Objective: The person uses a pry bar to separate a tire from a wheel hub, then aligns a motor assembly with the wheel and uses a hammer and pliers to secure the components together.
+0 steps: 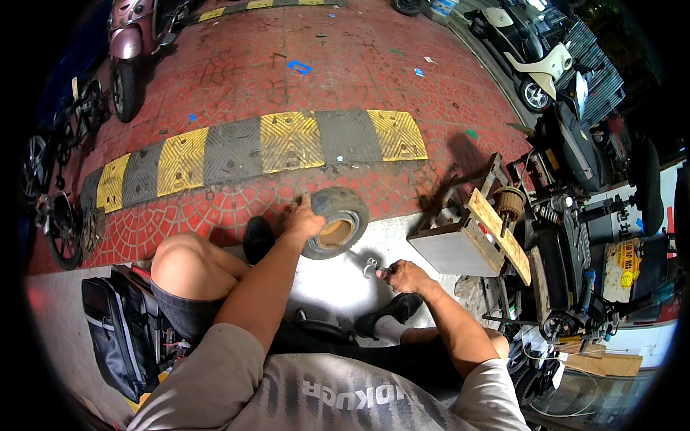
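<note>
My left hand (307, 218) grips the left side of a small, worn black tyre (351, 202). The tyre stands tilted at the edge between red paving and pale floor, and its hollow middle shows a tan inner surface. In my right hand (407, 276) is a tool (371, 267) with a shiny, ring-like metal end, held a little to the right of the tyre and apart from it. Fingers closed around its dark handle hide most of it, so its exact kind cannot be made out. A curved dark object (322, 327) lies on the floor between my legs.
A yellow-and-black speed bump (291, 141) crosses the red paving ahead. To the right stand a grey-sided box (456, 249), a wooden board (503, 233) and a copper-wound motor part (509, 203). A black bag (111, 334) sits at my left. Scooters (535, 68) are parked farther off.
</note>
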Demonstrator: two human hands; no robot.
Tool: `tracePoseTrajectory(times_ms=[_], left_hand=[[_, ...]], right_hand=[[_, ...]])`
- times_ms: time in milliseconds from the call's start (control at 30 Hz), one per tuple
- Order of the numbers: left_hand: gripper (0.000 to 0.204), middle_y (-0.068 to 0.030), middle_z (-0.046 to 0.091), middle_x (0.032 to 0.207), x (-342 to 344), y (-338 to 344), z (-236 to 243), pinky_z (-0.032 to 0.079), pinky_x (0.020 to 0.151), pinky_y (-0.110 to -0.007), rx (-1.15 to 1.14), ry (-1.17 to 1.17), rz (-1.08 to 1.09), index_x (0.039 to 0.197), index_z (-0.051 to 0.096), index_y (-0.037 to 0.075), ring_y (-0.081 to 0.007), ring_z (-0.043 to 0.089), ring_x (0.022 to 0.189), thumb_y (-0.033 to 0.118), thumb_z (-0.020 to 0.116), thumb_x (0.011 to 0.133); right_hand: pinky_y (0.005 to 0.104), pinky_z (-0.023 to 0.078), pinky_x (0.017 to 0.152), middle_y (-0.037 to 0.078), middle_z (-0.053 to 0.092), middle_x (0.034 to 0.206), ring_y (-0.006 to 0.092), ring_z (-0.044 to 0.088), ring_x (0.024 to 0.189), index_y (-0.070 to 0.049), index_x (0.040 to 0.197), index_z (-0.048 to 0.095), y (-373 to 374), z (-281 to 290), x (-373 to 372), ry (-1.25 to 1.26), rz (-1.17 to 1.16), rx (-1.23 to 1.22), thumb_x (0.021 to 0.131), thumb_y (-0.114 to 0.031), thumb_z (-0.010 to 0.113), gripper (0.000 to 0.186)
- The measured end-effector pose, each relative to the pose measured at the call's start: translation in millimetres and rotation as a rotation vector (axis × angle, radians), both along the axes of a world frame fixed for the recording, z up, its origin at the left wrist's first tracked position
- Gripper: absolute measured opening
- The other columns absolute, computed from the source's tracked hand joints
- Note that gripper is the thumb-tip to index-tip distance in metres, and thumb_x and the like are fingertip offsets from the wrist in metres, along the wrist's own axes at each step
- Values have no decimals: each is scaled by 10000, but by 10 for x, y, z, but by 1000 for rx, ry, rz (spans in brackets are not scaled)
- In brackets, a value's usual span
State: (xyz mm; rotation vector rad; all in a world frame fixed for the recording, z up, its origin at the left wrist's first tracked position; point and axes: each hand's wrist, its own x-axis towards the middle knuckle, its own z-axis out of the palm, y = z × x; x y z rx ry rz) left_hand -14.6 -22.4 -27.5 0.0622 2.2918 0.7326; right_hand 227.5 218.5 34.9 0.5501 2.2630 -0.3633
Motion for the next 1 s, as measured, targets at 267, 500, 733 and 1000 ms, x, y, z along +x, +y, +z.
tracePoseTrajectory(times_ms=[267, 500, 733, 1000], left_hand=[[1026, -324, 337, 1724, 128, 37, 174, 351, 1312, -541, 23, 40, 10, 1762, 280, 242, -533, 324, 1610, 265, 769, 861], [1027, -283, 341, 1739, 138, -73, 154, 371, 1304, -517, 28, 17, 3, 1750, 280, 173, -477, 326, 1626, 300, 778, 860], [1219, -303, 539, 1615, 63, -155, 472, 457, 1228, -511, -142, -20, -148, 1683, 405, 11, -442, 525, 1512, 769, 799, 813], [1289, -318, 579, 1598, 109, -265, 179, 475, 1207, -506, -84, 114, -45, 1641, 480, -31, -435, 576, 1491, 924, 700, 804]], right_hand=[[503, 562, 1013, 265, 796, 1118, 432, 753, 1147, 38, 1117, 788, -101, 102, 6, 46, -24, 73, 1058, -748, 580, 815], [508, 567, 940, 280, 777, 968, 441, 755, 1023, 22, 980, 790, 169, 74, 20, 10, 85, -130, 1035, -693, 664, 728], [496, 524, 748, 213, 724, 764, 307, 597, 704, 42, 893, 758, 655, 79, 246, 3, -83, -138, 1022, -572, 751, 627], [469, 548, 744, 183, 756, 783, 296, 683, 727, 20, 875, 770, 760, 164, 437, 40, -158, -76, 1022, -541, 755, 580]])
